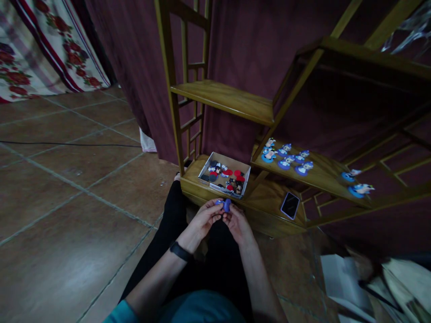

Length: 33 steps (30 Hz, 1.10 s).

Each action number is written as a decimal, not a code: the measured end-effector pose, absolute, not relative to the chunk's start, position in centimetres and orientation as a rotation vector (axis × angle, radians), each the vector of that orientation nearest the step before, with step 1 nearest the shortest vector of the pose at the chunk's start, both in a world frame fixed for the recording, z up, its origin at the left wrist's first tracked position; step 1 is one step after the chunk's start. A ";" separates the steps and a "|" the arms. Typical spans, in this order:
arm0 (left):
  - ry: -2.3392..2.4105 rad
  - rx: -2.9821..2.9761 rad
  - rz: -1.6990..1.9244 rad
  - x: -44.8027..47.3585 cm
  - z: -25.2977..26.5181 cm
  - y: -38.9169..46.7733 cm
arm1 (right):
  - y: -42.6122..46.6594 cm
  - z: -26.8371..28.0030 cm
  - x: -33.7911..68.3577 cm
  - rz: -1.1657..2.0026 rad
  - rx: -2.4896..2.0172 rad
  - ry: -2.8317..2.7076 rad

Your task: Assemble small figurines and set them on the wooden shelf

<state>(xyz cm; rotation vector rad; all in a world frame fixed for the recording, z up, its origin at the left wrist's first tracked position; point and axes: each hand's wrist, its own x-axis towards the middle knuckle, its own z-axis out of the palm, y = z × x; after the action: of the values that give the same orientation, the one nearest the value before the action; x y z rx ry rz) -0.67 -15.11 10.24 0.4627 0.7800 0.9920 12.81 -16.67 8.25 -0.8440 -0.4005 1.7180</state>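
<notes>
Above my lap, my left hand (204, 217) pinches the left end of a small purple figurine (227, 205). My right hand (237, 225) grips its round purple base from the other side. The figurine appears tipped sideways, and fingers cover much of it. Just beyond my hands, an open cardboard box (202, 172) sits on the low wooden shelf. Inside it lie several loose red, black and white figurine pieces (227, 172).
Several purple figurines (286, 162) stand on the raised shelf at right, with blue-based ones (268, 155) beside them and more (361, 190) farther right. A phone (290, 206) lies on the lower shelf. Wooden posts (168, 89) frame the unit; a cable (70, 144) crosses the tiled floor.
</notes>
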 end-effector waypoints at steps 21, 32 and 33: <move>0.921 0.506 1.004 0.0 10.2 -15.1 | -16.9 8.7 12.1 1.407 -1.066 -0.672; 0.915 0.580 0.991 -0.3 11.0 -15.2 | -16.7 8.4 12.5 1.337 -1.078 -0.730; 0.951 0.597 1.007 -0.4 10.8 -15.2 | -16.7 8.5 12.6 1.354 -1.069 -0.695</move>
<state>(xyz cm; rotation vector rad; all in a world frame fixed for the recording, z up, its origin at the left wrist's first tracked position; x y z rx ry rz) -0.41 -15.20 10.84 0.5969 0.9512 1.0070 12.56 -16.73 8.51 -1.0695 -0.6952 1.3539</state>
